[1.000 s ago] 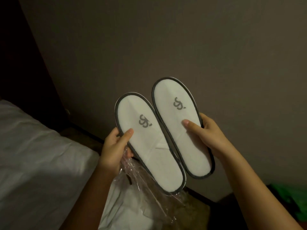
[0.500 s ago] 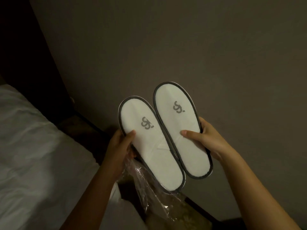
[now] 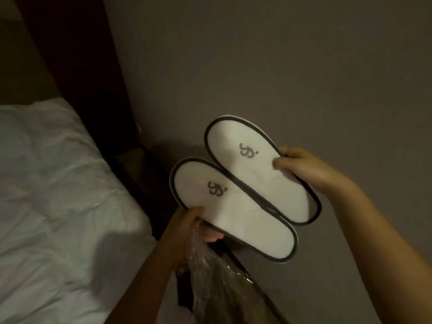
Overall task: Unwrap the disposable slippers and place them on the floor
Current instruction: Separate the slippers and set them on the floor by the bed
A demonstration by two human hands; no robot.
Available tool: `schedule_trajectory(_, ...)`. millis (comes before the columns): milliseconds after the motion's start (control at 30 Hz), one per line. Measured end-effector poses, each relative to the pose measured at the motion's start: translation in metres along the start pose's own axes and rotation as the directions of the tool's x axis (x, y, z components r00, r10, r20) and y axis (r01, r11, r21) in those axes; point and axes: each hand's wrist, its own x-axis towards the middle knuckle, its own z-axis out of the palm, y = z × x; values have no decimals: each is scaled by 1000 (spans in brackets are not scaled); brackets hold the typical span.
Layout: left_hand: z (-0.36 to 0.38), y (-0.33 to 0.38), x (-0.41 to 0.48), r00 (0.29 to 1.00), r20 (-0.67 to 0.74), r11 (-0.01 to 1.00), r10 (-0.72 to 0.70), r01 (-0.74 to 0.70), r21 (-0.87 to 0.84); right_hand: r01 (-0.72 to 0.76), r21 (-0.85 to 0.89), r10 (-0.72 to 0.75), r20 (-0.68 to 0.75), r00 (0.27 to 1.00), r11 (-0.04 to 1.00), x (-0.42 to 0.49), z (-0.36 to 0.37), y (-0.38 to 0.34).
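Two flat white slippers with dark trim and a grey logo are held up in the air side by side, edges touching. My left hand (image 3: 187, 226) grips the left slipper (image 3: 236, 213) at its lower left edge, thumb on top. The same hand also holds the crumpled clear plastic wrapper (image 3: 210, 279), which hangs down below it. My right hand (image 3: 304, 169) pinches the right slipper (image 3: 259, 167) at its right edge, thumb on the white face. Both slippers are out of the wrapper.
A bed with a white sheet (image 3: 58, 195) fills the left side. A dark headboard or panel (image 3: 77, 66) rises behind it. A plain grey wall (image 3: 280, 66) stands ahead. A strip of patterned floor (image 3: 140, 174) runs between bed and wall.
The view has swung, so the bed now takes up more of the left. Both slippers have tilted further to the left. My right hand now grips higher on its slipper.
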Motion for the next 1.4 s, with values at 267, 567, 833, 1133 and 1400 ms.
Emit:
schedule_trajectory(267, -12, 7, -10, 986, -169, 995, -8, -9, -102, 224, -80, -207, 175, 963, 971, 71, 43, -27)
schedule_trajectory(567, 14, 1, -34, 882, -422, 969, 208, -245, -35, 443, -180, -297, 521, 800, 878, 105, 49, -48)
schedule_trajectory(833, 44, -15, -32, 879, -398, 961, 262, -276, 22, 549, -101, -329, 707, 627, 830, 131, 45, -30)
schedule_trajectory(1133, 20, 39, -55, 884, -232, 828, 406, -248, 502, 720, -151, -343, 801, 490, 677, 129, 42, -44)
schedule_trajectory(1400, 9, 34, -40, 812, -358, 870, 461, -333, 365, 800, -262, -785, 190, 590, 539, 121, 61, -53)
